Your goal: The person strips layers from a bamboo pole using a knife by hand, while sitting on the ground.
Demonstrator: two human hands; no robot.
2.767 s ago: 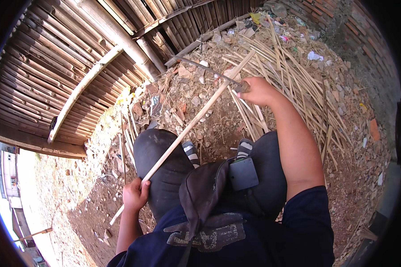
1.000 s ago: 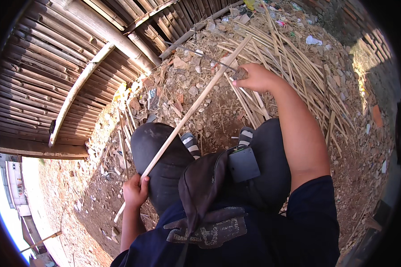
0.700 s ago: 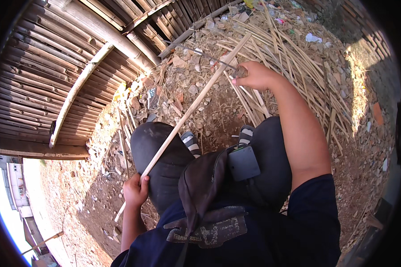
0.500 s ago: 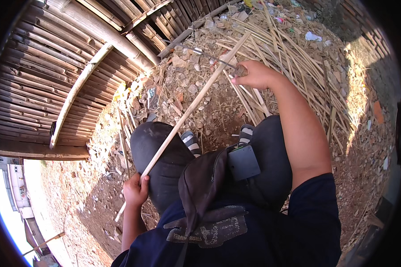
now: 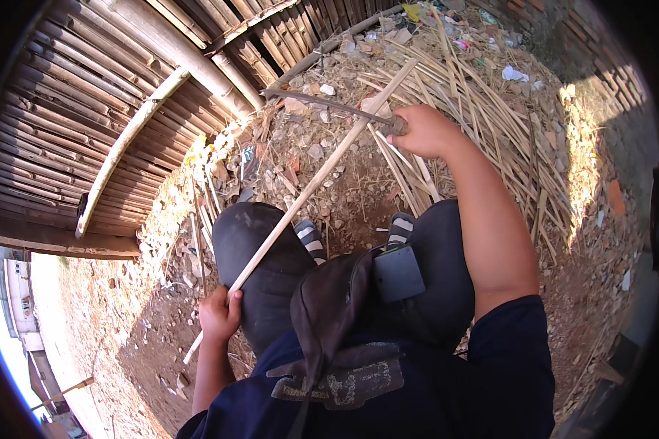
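Observation:
My left hand (image 5: 220,313) is closed round the lower part of a long pale bamboo strip (image 5: 300,197), beside my left knee. The strip slants away up to the right, its far part lying toward a pile of similar strips. In my right hand (image 5: 422,132) is the short handle of a long knife (image 5: 315,100), a machete-like tool with a dark, narrow blade and a broader tip. That blade points left and crosses the strip near its far end. Whether its edge bites into the strip cannot be made out.
Many loose bamboo strips (image 5: 483,124) lie heaped on the stony ground at the far right. A bamboo-slat structure (image 5: 80,132) fills the upper left. Rubble and litter, including a white scrap (image 5: 515,74), surround my feet; a brick wall (image 5: 600,51) stands far right.
The knife blade has turned, so its flat side shows more broadly, and my right hand has shifted slightly right and nearer. My left hand keeps its hold on the strip.

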